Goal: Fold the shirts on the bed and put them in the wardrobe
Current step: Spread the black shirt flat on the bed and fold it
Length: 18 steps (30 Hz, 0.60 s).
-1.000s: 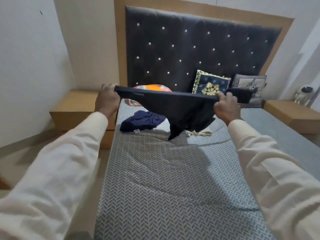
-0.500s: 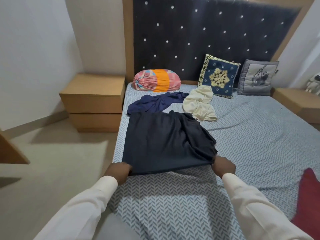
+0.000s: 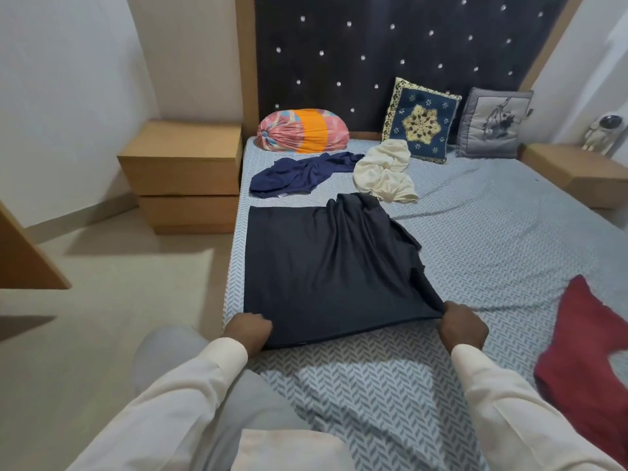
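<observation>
A second ago the dark shirt (image 3: 326,266) was held up in the air in front of the headboard. Now it lies spread on the bed (image 3: 492,260), near the left edge. That means the laying-out is nearly done, and the folding can probably start soon.

The left hand (image 3: 248,329) is closed on the near left corner of the shirt. The right hand (image 3: 464,326) is closed on the near right corner. The left side of the shirt is flat and smooth. The right side is bunched up in wrinkles, so it may need a tug or a pat first.

More clothes wait on the bed. A blue shirt (image 3: 302,175) lies crumpled toward the far left corner. A cream shirt (image 3: 385,171) lies just beside it, near the pillows. A red shirt (image 3: 591,375) lies at the right edge, close to the person.

The sheet has a gray zigzag pattern. A wooden nightstand (image 3: 187,175) stands left of the bed. I cannot tell where the wardrobe is.
</observation>
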Available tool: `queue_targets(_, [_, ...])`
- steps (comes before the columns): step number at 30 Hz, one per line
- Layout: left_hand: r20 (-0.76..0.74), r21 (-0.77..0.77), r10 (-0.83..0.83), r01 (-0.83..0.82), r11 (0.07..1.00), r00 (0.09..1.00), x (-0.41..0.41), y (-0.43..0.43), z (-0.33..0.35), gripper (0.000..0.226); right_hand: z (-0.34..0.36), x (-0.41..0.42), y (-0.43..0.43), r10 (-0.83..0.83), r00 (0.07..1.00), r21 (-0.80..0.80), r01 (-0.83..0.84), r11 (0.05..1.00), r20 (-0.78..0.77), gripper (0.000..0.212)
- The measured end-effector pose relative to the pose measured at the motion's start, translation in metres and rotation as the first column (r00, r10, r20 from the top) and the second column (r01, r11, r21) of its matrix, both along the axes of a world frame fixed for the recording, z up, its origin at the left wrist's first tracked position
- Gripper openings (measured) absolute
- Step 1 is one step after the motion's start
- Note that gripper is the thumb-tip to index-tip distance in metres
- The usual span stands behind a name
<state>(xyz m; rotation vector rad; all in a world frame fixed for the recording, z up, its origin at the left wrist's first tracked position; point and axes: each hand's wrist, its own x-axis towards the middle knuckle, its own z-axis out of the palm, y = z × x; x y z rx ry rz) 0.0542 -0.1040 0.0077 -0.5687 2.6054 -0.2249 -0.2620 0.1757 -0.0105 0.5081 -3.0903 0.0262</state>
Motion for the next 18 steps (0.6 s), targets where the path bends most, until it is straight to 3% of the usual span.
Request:
queue_targets(8, [0.152,0.074,-0.058,0.048,0.996,0.987,0.01,0.018,0.006,0.03,-0.02,0.042,0.058,0.005,0.999,-0.075,-0.008,0.997,-0.04,0.028])
queue_targets(11, [0.242,0.169,0.014,-0.056,0.984,0.97,0.006,0.026,0.01,0.037,-0.029,0.05,0.068,-0.041,0.986,0.039,0.035,0.999,0.161,0.033])
queue_targets(14, [0.384,0.273,0.061,-0.176,0.946,0.921,0.0,0.025,0.013,0.045,-0.018,0.048,0.065,-0.096,0.837,0.083,0.061,0.995,0.539,0.059])
queue_targets(16, [0.397,0.309,0.073,-0.208,0.928,0.915,-0.007,0.022,0.012,0.042,-0.01,0.035,0.061,-0.101,0.775,-0.038,0.159,0.987,0.624,0.077])
queue_targets(18, [0.254,0.39,0.145,-0.239,0.889,0.956,-0.014,0.018,0.009,0.028,-0.009,0.02,0.055,-0.099,0.819,-0.224,0.268,0.937,0.566,0.081])
